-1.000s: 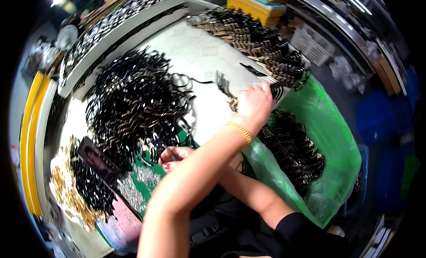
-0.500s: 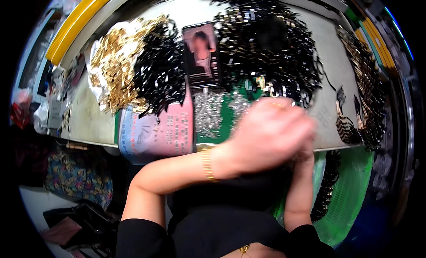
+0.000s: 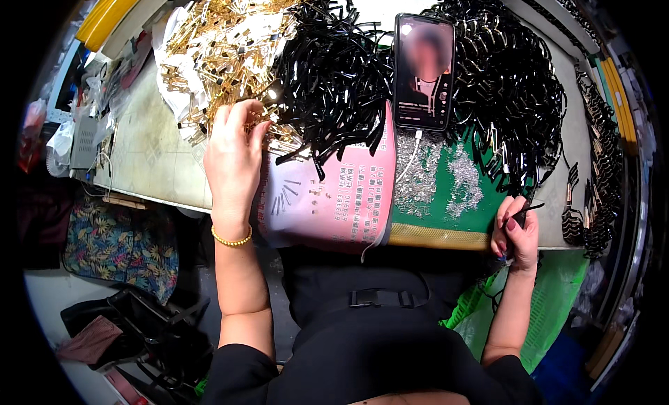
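Observation:
My left hand (image 3: 237, 154) reaches over the near edge of a heap of gold metal pieces (image 3: 223, 50), thumb apart from its bent fingers; no held piece shows. At the table's front edge, my right hand (image 3: 517, 234) is closed on a thin black eyeglass temple (image 3: 527, 209), whose tip sticks out to the right. Something small and dark shows below its fingers, too small to make out. Black eyeglass temples lie in a middle heap (image 3: 334, 78) and a larger right heap (image 3: 509, 78). Tiny silver screw-like bits (image 3: 418, 182) lie on a green mat (image 3: 442, 220) near the right hand.
A phone (image 3: 424, 74) with a white cable stands between the black heaps. A pink and blue printed sheet (image 3: 320, 203) covers the table's front edge. More temples (image 3: 603, 168) line the right side. A green basket (image 3: 557, 300) is below the table at right.
My hands, together at the front of the table before, are now apart. The left has gone left to the gold heap; the right stays at the right edge with a temple. The view has shifted left.

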`<state>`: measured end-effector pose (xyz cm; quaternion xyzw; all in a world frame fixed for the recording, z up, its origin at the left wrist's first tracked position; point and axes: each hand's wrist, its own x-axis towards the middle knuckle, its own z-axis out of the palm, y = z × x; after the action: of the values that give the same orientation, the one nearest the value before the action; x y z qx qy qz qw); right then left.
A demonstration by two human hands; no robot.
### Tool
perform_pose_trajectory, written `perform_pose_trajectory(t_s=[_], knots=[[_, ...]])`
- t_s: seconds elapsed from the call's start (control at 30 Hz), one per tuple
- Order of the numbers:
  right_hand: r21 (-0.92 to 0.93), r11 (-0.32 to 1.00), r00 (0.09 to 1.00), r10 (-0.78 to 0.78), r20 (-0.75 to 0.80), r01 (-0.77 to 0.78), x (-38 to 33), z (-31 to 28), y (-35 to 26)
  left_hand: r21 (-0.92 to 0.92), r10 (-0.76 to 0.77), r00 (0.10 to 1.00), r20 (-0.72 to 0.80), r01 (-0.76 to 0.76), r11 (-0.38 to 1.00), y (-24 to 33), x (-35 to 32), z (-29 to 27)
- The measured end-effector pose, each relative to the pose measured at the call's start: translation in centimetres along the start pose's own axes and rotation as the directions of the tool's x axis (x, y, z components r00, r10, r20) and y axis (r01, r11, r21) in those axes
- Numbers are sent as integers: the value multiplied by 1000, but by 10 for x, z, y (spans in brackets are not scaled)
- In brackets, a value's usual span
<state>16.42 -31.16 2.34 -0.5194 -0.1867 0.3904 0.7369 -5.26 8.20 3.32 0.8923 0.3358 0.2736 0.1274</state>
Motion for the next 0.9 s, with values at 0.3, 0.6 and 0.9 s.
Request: perform_pose_trajectory(t_s=[0.3, 0.6, 0.9], knots=[[-87, 995, 999, 39, -35, -42, 1, 7, -1, -34, 129, 991, -47, -131, 991, 6, 2, 1], [-70, 993, 985, 82, -149, -93, -3, 29, -7, -891, -257, 943, 212, 294, 346, 51, -35, -13], [96, 984, 969, 164, -187, -148, 9, 110, -4, -795, -30, 804, 594, 581, -172, 152, -109, 28]])
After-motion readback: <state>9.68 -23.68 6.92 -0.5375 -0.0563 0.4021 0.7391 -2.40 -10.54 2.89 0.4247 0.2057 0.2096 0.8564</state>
